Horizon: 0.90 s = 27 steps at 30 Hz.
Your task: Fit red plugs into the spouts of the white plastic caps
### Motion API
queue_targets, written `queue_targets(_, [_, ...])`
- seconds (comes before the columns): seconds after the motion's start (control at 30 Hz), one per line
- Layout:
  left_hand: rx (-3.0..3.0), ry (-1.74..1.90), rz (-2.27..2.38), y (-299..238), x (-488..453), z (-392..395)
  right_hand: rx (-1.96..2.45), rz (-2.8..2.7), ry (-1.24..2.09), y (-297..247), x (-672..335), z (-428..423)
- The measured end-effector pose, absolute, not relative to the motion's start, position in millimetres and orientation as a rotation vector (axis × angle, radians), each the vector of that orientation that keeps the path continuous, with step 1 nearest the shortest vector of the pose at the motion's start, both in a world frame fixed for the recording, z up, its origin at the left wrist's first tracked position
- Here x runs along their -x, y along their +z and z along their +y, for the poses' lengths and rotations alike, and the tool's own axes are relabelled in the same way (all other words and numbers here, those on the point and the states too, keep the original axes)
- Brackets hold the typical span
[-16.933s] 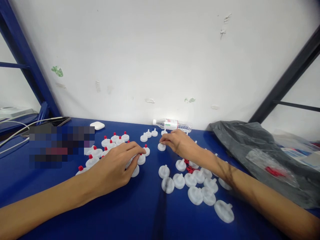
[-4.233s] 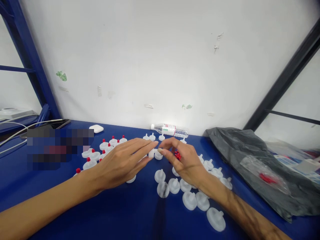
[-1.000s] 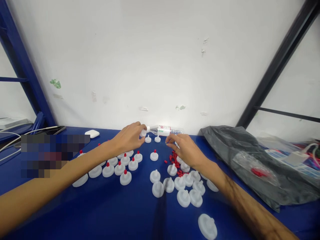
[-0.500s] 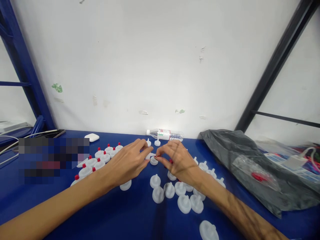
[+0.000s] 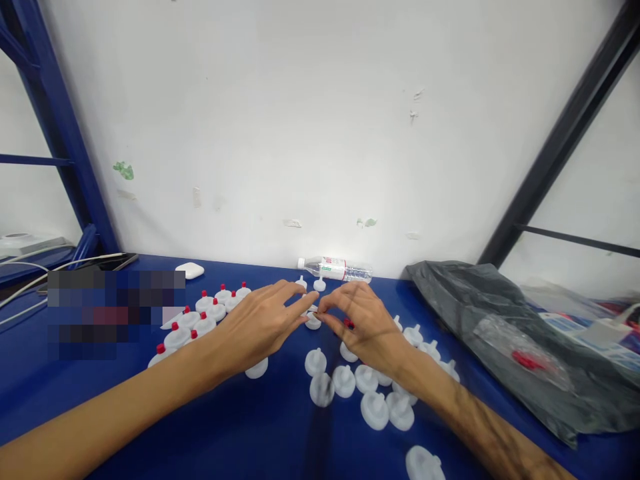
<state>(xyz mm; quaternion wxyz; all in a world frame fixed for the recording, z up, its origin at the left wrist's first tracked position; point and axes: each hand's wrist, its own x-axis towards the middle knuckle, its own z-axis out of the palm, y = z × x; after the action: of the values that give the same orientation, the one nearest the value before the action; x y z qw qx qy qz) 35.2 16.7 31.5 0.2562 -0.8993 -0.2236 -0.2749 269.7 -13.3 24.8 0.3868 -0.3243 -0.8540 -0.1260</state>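
Left hand [image 5: 260,321] and right hand [image 5: 364,320] are meeting above the counter [image 5: 270,427].
The left grip is clamping a white lid [image 5: 307,309]; the right grip is pinching together at its spout [image 5: 313,309] (anything between is too small to tell).

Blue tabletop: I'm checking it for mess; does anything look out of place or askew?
The clear plastic bottle lies on its side near the white wall, while nearby white plastic spouted lids stand upright.

Labelled bottle [image 5: 334,269] on its side near white wall [image 5: 300,120], white case [image 5: 189,271], grey plastic sheet [image 5: 497,298]
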Motion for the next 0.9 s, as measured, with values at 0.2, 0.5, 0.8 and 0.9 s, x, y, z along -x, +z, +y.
queue_targets(0.2, [2.386,-0.778,-0.626,36.7,-29.4,23.0,0.843,-2.14,-0.33,27.8,-270.7,-13.6])
queue_targets(0.5, [2.417,-0.746,-0.494,35.7,-35.2,12.5,0.77,-2.196,-0.354,29.0,-269.6,-17.1])
queue_targets(0.8, [2.421,-0.677,-0.531,37.2,-31.2,12.6,0.774,-2.191,-0.374,27.5,-268.3,-14.6])
queue_targets(0.9, [2.436,-0.648,-0.539,37.5,-30.5,11.7,0.77,-2.179,-0.377,27.1,-268.7,-14.4])
